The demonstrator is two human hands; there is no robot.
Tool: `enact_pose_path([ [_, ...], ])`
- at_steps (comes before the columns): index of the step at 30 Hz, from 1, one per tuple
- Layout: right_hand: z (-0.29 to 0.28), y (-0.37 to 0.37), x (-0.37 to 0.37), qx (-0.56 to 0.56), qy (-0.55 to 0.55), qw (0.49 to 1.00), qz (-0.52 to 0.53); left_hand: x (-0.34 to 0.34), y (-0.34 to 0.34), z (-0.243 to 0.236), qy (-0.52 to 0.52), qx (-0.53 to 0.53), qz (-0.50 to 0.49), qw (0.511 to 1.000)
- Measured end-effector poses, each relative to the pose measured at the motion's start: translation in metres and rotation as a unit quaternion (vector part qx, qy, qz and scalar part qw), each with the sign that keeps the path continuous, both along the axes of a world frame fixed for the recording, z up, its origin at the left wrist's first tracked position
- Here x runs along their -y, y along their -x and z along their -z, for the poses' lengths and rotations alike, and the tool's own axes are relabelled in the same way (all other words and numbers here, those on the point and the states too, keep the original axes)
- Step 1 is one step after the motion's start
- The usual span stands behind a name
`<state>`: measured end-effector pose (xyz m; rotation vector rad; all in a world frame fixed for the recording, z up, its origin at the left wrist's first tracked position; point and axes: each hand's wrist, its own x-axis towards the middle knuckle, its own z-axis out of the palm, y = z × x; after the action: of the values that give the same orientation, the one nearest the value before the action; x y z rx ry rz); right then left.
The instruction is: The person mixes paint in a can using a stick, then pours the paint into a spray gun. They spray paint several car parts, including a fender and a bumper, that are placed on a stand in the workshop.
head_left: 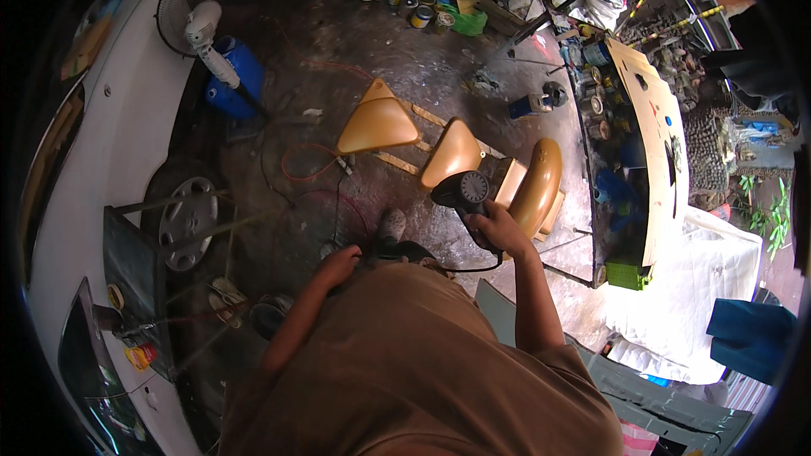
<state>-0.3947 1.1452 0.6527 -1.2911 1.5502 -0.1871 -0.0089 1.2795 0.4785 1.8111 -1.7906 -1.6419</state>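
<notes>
My right hand (498,230) is closed round the handle of a black hair dryer (465,192) with a round vented end. It hangs above gold-painted motorcycle body panels: a rounded triangular panel (378,125), a smaller triangular panel (454,152) and a long curved fender (539,190). These rest on wooden slats (397,162) low over the floor. From the dryer's handle a black cord (473,269) runs across my front toward my left side. My left hand (339,266), at my waist, is closed and appears to grip that cord; its fingertips are partly hidden.
A white car (127,101) lines the left, beside a fan (203,25) and a blue jug (236,76). Hoses (291,173) cross the floor. Paint cans (421,17) stand at the back. A metal-framed rack (583,118) and a white sheet (701,287) are at right.
</notes>
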Motion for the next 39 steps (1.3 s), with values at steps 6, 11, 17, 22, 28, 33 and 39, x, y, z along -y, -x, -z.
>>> enact_pose_path([
  [6,0.039,0.003,0.047,0.051,0.049,0.993,0.095,-0.002,-0.001,0.0,-0.027,0.02,-0.008,0.999],
  [11,0.076,0.018,0.108,0.099,0.119,0.97,0.188,-0.001,-0.002,-0.004,0.003,0.035,-0.018,0.999],
  [17,0.075,0.019,0.151,0.227,0.09,0.915,0.32,-0.002,0.003,-0.015,0.023,0.009,-0.075,0.997],
  [22,0.081,0.046,0.149,0.246,0.096,0.889,0.374,0.012,0.011,-0.019,0.013,-0.008,-0.07,0.997],
  [28,0.075,0.072,0.103,0.176,0.079,0.907,0.375,0.022,0.014,-0.01,0.023,0.007,-0.039,0.999],
  [33,0.092,0.085,0.049,0.081,0.093,0.926,0.356,0.022,0.003,0.006,0.004,0.004,-0.01,1.0],
  [39,0.083,0.051,-0.02,-0.012,0.072,0.958,0.278,0.008,-0.021,0.013,0.001,0.005,0.013,1.0],
])
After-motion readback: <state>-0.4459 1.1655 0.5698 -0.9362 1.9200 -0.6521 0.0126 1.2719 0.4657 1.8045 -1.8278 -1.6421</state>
